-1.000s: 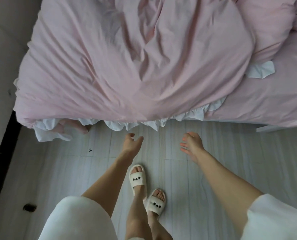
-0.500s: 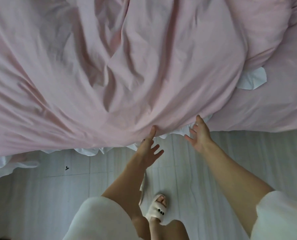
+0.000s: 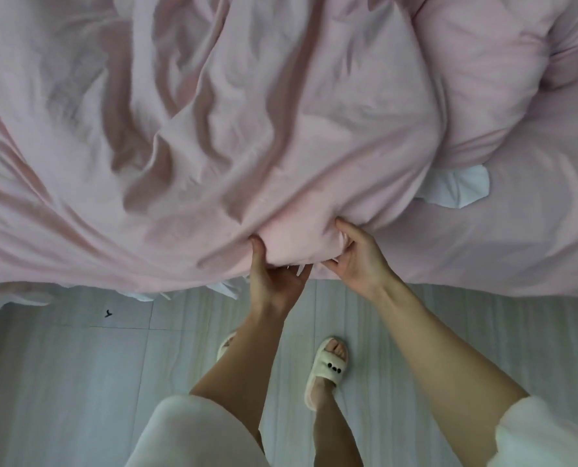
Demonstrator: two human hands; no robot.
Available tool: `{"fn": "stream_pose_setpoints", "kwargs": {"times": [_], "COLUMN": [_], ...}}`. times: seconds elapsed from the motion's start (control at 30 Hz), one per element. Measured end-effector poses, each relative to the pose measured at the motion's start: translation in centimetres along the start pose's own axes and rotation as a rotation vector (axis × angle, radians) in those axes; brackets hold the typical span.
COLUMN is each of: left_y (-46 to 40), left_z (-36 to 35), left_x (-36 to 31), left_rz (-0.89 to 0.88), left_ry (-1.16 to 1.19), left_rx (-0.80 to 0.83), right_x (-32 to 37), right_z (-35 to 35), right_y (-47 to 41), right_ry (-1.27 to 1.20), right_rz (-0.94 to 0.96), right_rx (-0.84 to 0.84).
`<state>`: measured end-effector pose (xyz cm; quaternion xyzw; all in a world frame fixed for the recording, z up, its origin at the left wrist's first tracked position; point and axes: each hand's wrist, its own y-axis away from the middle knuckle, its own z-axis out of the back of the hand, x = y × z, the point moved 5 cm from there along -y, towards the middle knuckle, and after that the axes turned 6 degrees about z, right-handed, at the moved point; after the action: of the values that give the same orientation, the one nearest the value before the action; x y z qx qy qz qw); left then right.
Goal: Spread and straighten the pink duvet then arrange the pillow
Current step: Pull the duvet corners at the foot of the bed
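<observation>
Dim, soft, even light; slight motion blur, wide-angle edge bending.

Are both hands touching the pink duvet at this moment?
Touching. Head view: left hand and right hand both pinch the pink duvet edge.

Where a second ago our hands hung open over the floor, we now stand closer to the bed with our left hand [image 3: 274,281] and right hand [image 3: 356,261] both pinching a bunched fold at the near edge of the pink duvet [image 3: 213,146].
</observation>
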<state>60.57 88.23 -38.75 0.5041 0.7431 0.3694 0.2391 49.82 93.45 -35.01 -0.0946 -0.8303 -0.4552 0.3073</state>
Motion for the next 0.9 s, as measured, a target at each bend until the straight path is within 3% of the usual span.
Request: {"fn": "stream_pose_setpoints", "kwargs": {"times": [0.07,0.17,0.37,0.53,0.7,0.9], "left_y": [0.6,1.7,5.2,9.8,13.0,15.2], "left_z": [-1.2,-3.1,-4.7,-4.8,-4.8,-6.3], "left_x": [0.4,1.0,2.4,1.5,0.4,1.3], "left_rz": [-0.087,-0.164,-0.167,-0.124,-0.139,-0.175], "left_ry": [0.094,0.188,0.09,-0.019,-0.062,-0.137], "left_rx": [0.026,0.078,0.171,0.203,0.138,0.137], "right_x": [1.1,2.6,3.7,6.0,10.3,14.0], "right_z": [1.0,3.3,4.7,-0.4,-1.2,1.3], "right_y": [1.2,1.8,0.6,2.2,4.8,9.2], "right_ry": [0.07,-0.036,-0.227,-0.336,-0.485,-0.239], "right_rz": [0.007,0.021,0.001,0.104,0.282,0.288], "right_rx": [0.049,0.029,-0.124,0.11,0.057,-0.118]}}
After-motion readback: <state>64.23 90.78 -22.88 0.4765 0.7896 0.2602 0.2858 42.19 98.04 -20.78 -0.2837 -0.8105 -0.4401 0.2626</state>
